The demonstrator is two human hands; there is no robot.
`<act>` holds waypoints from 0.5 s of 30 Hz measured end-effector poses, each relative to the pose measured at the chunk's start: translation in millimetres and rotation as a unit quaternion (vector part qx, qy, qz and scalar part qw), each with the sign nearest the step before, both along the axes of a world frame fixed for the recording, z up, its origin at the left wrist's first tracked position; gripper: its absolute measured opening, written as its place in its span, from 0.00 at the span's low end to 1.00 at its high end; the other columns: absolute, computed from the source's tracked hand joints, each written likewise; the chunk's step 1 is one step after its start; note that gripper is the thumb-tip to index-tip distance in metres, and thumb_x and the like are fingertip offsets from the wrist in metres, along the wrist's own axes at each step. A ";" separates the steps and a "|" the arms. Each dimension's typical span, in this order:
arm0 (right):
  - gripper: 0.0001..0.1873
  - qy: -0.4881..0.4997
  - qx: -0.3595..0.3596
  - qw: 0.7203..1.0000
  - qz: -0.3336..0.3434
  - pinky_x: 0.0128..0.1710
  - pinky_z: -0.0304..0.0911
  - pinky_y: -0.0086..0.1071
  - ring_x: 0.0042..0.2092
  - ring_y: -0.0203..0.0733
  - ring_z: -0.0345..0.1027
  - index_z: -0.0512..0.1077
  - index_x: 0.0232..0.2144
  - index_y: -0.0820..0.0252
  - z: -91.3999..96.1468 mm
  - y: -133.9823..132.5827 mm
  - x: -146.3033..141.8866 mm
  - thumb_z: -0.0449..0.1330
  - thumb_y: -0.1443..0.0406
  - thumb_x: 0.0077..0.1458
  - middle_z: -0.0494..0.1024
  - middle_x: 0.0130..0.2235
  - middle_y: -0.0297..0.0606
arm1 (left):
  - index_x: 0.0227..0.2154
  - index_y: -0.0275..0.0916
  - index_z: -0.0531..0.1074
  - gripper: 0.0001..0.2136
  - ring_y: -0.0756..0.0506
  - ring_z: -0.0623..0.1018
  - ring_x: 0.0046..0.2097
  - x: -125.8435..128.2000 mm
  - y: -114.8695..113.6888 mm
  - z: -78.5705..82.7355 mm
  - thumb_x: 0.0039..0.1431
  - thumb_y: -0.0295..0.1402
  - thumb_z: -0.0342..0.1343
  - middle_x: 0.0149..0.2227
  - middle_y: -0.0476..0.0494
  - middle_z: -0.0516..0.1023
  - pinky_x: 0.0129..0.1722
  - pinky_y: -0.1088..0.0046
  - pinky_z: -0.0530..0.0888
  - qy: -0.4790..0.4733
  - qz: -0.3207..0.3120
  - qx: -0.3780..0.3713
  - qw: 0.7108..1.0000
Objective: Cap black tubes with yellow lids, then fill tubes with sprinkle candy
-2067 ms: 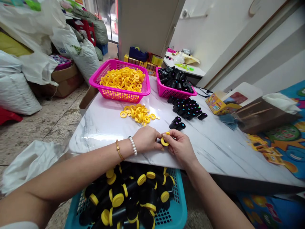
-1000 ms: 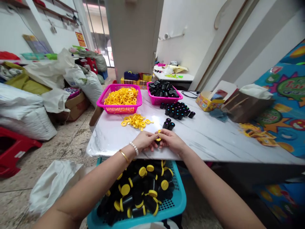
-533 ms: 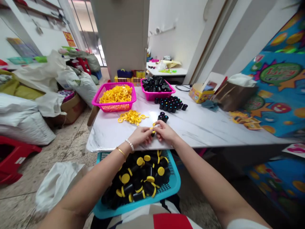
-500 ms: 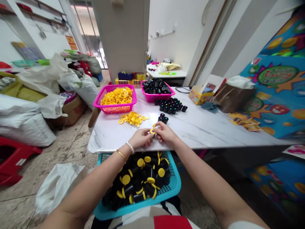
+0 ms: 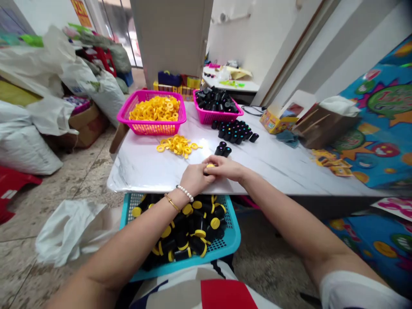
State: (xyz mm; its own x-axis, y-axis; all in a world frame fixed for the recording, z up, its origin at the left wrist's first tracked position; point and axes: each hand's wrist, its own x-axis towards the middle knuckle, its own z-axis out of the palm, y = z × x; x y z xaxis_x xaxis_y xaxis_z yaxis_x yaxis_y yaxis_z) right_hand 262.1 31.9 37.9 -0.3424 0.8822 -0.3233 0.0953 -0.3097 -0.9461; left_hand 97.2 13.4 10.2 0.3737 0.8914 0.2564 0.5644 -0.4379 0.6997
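My left hand [image 5: 196,178] is closed around a small black canister at the table's front edge, its body mostly hidden by the fingers. On top of it shows a yellow cap [image 5: 210,165]. My right hand [image 5: 226,168] is closed over the same piece from the right, thumb against the cap. Just beyond the hands stand several black canisters [image 5: 222,150]. To the left lies a loose pile of yellow caps [image 5: 178,146], each with a ring and tab. Below the edge, a teal basket [image 5: 236,234] holds many black canisters with yellow caps.
A pink basket of yellow caps [image 5: 120,113] and a pink basket of black parts [image 5: 219,116] stand at the back. More black canisters [image 5: 236,132] are grouped before the second. A yellow box [image 5: 273,123] and brown bag [image 5: 317,126] sit right; white sacks [image 5: 27,141] fill the left.
The hands have closed in together over the capped canister, the right fingers now covering its top. The view has tilted down slightly, so the table appears higher.
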 end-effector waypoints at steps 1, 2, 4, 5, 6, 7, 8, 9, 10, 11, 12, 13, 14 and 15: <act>0.16 0.018 0.006 1.000 0.014 0.23 0.64 0.22 0.26 0.31 0.68 0.74 0.36 0.63 -1.9 -2.1 3.3 0.70 0.65 0.43 0.77 0.30 0.34 | 0.31 0.38 0.79 0.11 0.46 0.74 0.30 0.6 0.7 -0.2 0.52 0.38 0.57 0.27 0.44 0.78 0.29 0.73 0.61 0.003 0.003 0.001 1.000; 0.17 0.047 0.008 0.999 0.025 0.27 0.66 0.23 0.30 0.31 0.69 0.73 0.38 0.63 -3.7 -4.1 7.4 0.69 0.63 0.45 0.77 0.34 0.36 | 0.32 0.37 0.79 0.11 0.47 0.74 0.29 1.0 1.2 -0.1 0.52 0.38 0.56 0.27 0.44 0.79 0.28 0.74 0.61 0.008 0.004 0.004 1.000; 0.18 0.110 -0.010 0.993 0.032 0.33 0.69 0.25 0.33 0.32 0.70 0.73 0.40 0.63 -6.6 -6.3 15.8 0.67 0.59 0.49 0.77 0.36 0.38 | 0.32 0.37 0.78 0.12 0.48 0.73 0.27 1.0 1.3 1.2 0.53 0.38 0.55 0.25 0.44 0.78 0.27 0.74 0.61 0.015 0.004 0.013 1.000; 0.18 0.130 -0.022 0.991 0.030 0.34 0.69 0.26 0.32 0.32 0.70 0.73 0.40 0.64 -7.3 -6.2 18.9 0.66 0.57 0.50 0.77 0.35 0.38 | 0.33 0.37 0.79 0.12 0.49 0.72 0.27 0.7 0.9 2.0 0.53 0.38 0.55 0.25 0.45 0.78 0.27 0.75 0.61 0.017 0.002 0.016 1.000; 0.19 0.137 -0.032 0.990 0.029 0.34 0.69 0.27 0.32 0.32 0.70 0.73 0.40 0.65 -7.5 -5.3 20.8 0.65 0.57 0.51 0.77 0.34 0.38 | 0.33 0.36 0.79 0.12 0.49 0.72 0.26 0.2 0.2 2.6 0.53 0.38 0.55 0.24 0.45 0.78 0.27 0.75 0.61 0.018 -0.001 0.018 1.000; 0.18 0.134 -0.039 0.990 0.031 0.33 0.69 0.26 0.31 0.32 0.70 0.73 0.39 0.65 -7.0 -3.6 21.3 0.65 0.57 0.51 0.76 0.33 0.38 | 0.32 0.36 0.79 0.12 0.50 0.72 0.25 -0.3 -0.6 2.9 0.53 0.38 0.54 0.24 0.45 0.78 0.27 0.75 0.61 0.017 -0.004 0.019 1.000; 0.18 0.121 -0.046 0.991 0.040 0.30 0.69 0.26 0.28 0.31 0.69 0.72 0.39 0.65 -5.7 -1.4 20.4 0.65 0.58 0.51 0.76 0.31 0.37 | 0.32 0.36 0.79 0.12 0.50 0.71 0.25 -0.8 -1.4 3.0 0.54 0.38 0.55 0.24 0.46 0.77 0.26 0.75 0.61 0.017 -0.007 0.021 1.000; 0.16 0.099 -0.049 0.992 0.054 0.27 0.67 0.25 0.25 0.30 0.66 0.71 0.38 0.65 -3.8 1.1 18.3 0.66 0.59 0.50 0.76 0.30 0.35 | 0.32 0.36 0.79 0.12 0.50 0.71 0.25 -1.2 -1.9 2.7 0.53 0.38 0.55 0.23 0.46 0.77 0.26 0.75 0.61 0.016 -0.012 0.021 1.000; 0.15 0.069 -0.045 0.994 0.071 0.24 0.66 0.24 0.23 0.28 0.64 0.70 0.37 0.64 -1.3 3.5 15.6 0.66 0.61 0.50 0.75 0.28 0.33 | 0.31 0.36 0.79 0.12 0.50 0.71 0.25 -1.4 -2.1 2.2 0.53 0.38 0.55 0.23 0.47 0.77 0.26 0.76 0.61 0.017 -0.015 0.020 1.000; 0.14 0.030 -0.034 0.995 0.089 0.21 0.63 0.24 0.20 0.28 0.61 0.69 0.36 0.62 1.5 5.5 12.6 0.66 0.62 0.49 0.74 0.26 0.31 | 0.31 0.37 0.79 0.12 0.50 0.71 0.25 -1.3 -1.7 1.7 0.52 0.38 0.56 0.23 0.47 0.77 0.26 0.75 0.61 0.018 -0.017 0.019 1.000; 0.12 -0.019 -0.014 0.995 0.102 0.18 0.61 0.23 0.18 0.27 0.58 0.68 0.35 0.61 4.3 6.9 9.5 0.65 0.63 0.50 0.72 0.24 0.29 | 0.31 0.37 0.79 0.12 0.50 0.71 0.25 -0.9 -0.9 1.3 0.52 0.38 0.56 0.22 0.47 0.76 0.26 0.75 0.61 0.022 -0.017 0.018 0.999; 0.11 -0.073 0.015 0.992 0.107 0.16 0.58 0.22 0.18 0.27 0.57 0.67 0.34 0.61 6.8 7.2 6.7 0.64 0.63 0.51 0.70 0.22 0.27 | 0.32 0.37 0.79 0.12 0.50 0.71 0.25 -0.2 0.4 1.1 0.52 0.39 0.56 0.22 0.47 0.76 0.26 0.75 0.61 0.028 -0.015 0.016 0.999; 0.09 -0.128 0.049 0.985 0.102 0.16 0.56 0.21 0.17 0.27 0.56 0.67 0.34 0.61 8.8 6.1 4.2 0.63 0.63 0.53 0.69 0.21 0.27 | 0.32 0.37 0.79 0.12 0.49 0.72 0.26 0.5 1.8 1.4 0.52 0.39 0.55 0.22 0.47 0.76 0.27 0.75 0.62 0.036 -0.011 0.013 0.999; 0.08 -0.179 0.084 0.976 0.091 0.15 0.54 0.21 0.17 0.28 0.57 0.67 0.35 0.61 10.3 3.3 2.0 0.61 0.63 0.55 0.68 0.20 0.26 | 0.32 0.37 0.80 0.13 0.48 0.73 0.26 1.3 2.9 2.3 0.52 0.40 0.55 0.23 0.46 0.77 0.27 0.74 0.62 0.047 -0.007 0.010 0.999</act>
State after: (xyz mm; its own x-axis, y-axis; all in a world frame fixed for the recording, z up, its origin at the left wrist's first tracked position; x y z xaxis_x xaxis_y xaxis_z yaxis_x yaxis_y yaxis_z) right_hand 264.1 35.2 48.2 -0.3900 0.8682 -0.3067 0.4681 -0.0999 -0.8780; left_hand 98.4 16.3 12.6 0.4089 0.8812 0.2374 0.6206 -0.4592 0.6356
